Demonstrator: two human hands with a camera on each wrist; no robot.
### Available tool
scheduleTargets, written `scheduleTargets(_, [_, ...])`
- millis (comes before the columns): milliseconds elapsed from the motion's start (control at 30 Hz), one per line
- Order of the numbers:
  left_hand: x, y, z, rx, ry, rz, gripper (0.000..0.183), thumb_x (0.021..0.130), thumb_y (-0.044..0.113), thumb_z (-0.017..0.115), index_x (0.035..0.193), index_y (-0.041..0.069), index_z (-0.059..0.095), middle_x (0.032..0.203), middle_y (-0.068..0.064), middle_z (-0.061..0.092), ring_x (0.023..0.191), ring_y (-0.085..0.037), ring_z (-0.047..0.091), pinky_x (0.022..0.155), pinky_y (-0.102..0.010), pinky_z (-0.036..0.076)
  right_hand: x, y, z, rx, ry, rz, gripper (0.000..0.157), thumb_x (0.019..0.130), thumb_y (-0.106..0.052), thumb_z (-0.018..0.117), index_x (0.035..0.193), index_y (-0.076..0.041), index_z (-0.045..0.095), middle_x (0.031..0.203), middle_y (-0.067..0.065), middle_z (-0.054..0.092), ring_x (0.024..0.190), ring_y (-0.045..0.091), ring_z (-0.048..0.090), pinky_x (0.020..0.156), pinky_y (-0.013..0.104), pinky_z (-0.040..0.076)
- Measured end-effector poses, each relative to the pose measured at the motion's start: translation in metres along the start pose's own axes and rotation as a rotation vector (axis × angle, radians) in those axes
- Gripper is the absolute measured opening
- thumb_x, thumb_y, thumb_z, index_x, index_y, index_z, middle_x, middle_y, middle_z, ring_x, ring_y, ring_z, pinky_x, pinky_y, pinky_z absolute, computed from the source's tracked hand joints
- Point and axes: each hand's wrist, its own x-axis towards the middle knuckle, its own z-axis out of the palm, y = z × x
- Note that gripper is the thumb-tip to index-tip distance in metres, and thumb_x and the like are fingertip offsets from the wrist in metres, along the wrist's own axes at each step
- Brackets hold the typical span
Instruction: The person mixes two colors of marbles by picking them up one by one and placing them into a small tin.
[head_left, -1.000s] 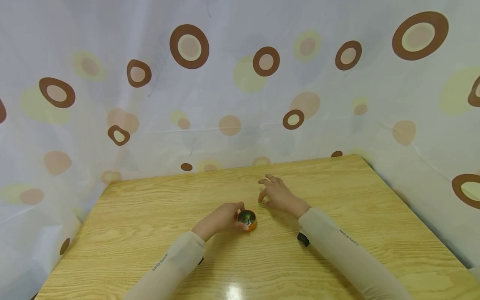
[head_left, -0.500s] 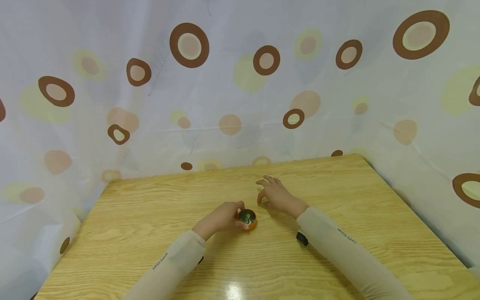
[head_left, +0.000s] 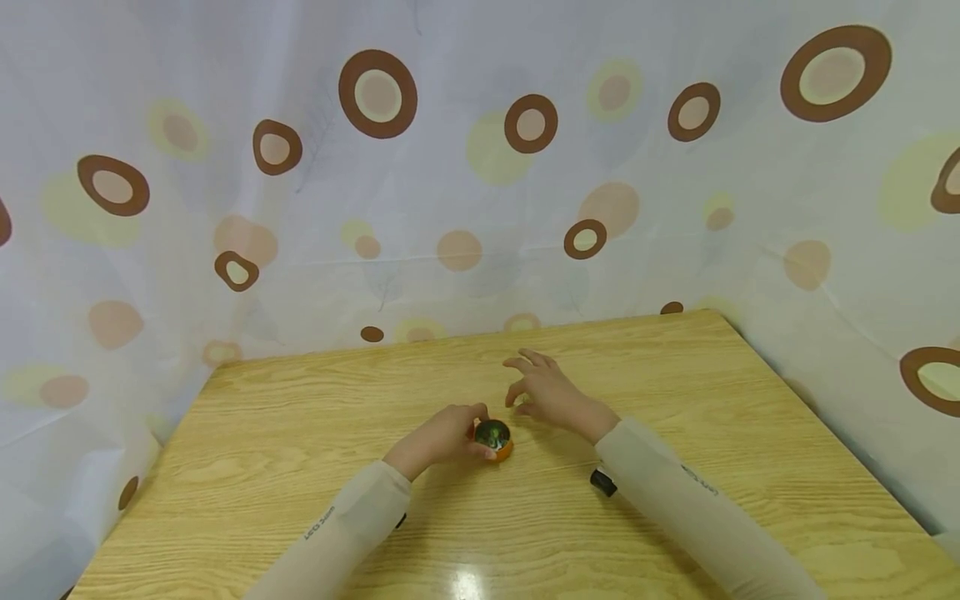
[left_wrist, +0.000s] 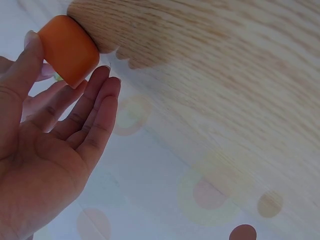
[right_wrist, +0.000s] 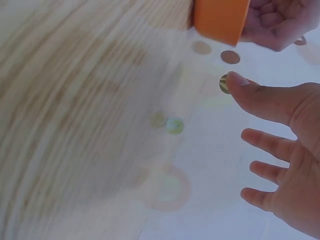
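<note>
My left hand grips a small orange cup standing on the table, thumb and fingers on opposite sides. The cup's inside is dark and shiny with greenish glints; its contents are hard to make out. The cup's orange wall is plain in the left wrist view. Just right of and beyond the cup, my right hand pinches a glass marble at the thumb tip; the index finger is hidden behind the thumb in the right wrist view. A second, pale green marble lies on the table past the fingers.
The wooden table runs back to a white curtain printed with brown and yellow circles. The curtain also closes off the sides. A black wrist camera sits under the right sleeve.
My right hand has shifted slightly left towards the cup, and the green thing seen at its fingertips a second ago is now mostly covered. The left hand and cup stay put.
</note>
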Motion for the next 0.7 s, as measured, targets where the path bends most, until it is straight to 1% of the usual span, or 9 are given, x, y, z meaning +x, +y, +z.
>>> scheduleTargets(100, [-0.001,0.0,0.0,-0.01,-0.003,-0.001,0.041,0.077,0.032,0.071,0.104,0.005,0.054,0.075,-0.002,0.057,0.059,-0.009,0.046,0.054,-0.019,0.039,-0.001,-0.007,-0.002,0.028,0.011,-0.018,0.011,0.074,-0.018,0.075,0.085,-0.017,0.073,0.137,0.015,0.044,0.133,0.042,0.023,0.104,0.059,0.019])
scheduleTargets(300, [-0.001,0.0,-0.001,-0.027,-0.007,-0.004,0.042,0.078,0.032,0.071,0.106,0.005,0.054,0.077,-0.002,0.059,0.06,-0.009,0.047,0.055,-0.019,0.04,-0.002,-0.02,-0.003,0.1,0.002,-0.051,0.011,0.076,-0.023,0.073,0.085,-0.018,0.072,0.138,0.014,0.043,0.134,0.041,0.022,0.103,0.061,0.02])
scheduleTargets(500, [-0.001,0.0,0.0,-0.034,-0.006,0.013,0.041,0.078,0.032,0.069,0.105,0.005,0.055,0.071,-0.001,0.055,0.057,-0.01,0.044,0.053,-0.02,0.037,-0.003,-0.026,-0.002,0.124,-0.017,-0.06,0.01,0.075,-0.023,0.074,0.084,-0.019,0.072,0.138,0.015,0.042,0.135,0.041,0.021,0.102,0.062,0.02])
scheduleTargets(700, [-0.001,0.001,-0.001,-0.02,-0.003,0.011,0.04,0.078,0.032,0.07,0.104,0.006,0.054,0.074,-0.003,0.057,0.059,-0.011,0.045,0.054,-0.02,0.038,-0.005,-0.028,-0.002,0.135,-0.02,-0.056,0.011,0.075,-0.023,0.074,0.085,-0.018,0.072,0.139,0.014,0.041,0.135,0.04,0.02,0.103,0.061,0.019])
